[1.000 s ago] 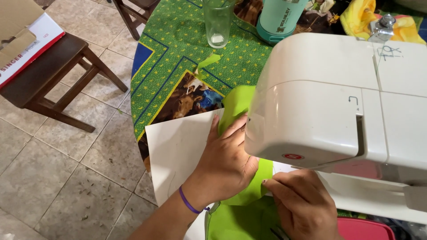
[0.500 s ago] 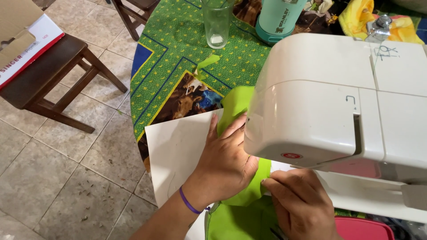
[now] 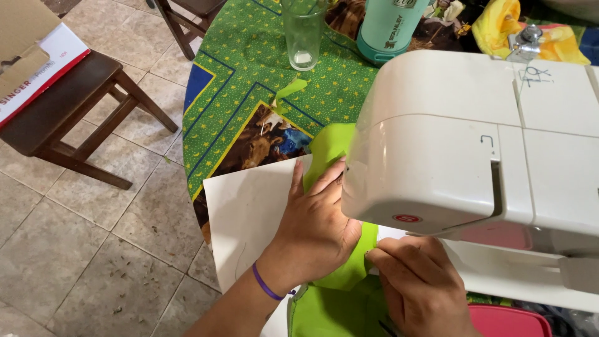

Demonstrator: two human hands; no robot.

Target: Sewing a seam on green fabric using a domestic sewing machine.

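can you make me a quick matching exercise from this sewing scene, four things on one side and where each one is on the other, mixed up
Things:
1. left hand
2. right hand
3. drinking glass
4. cardboard box

Places:
A. on the wooden stool beside the table
B. flat on the lime green fabric, beside the white sewing machine
C. upright at the far side of the green tablecloth
D. pinching the fabric's edge below the machine head

Pairs: 1-B, 2-D, 3-C, 4-A
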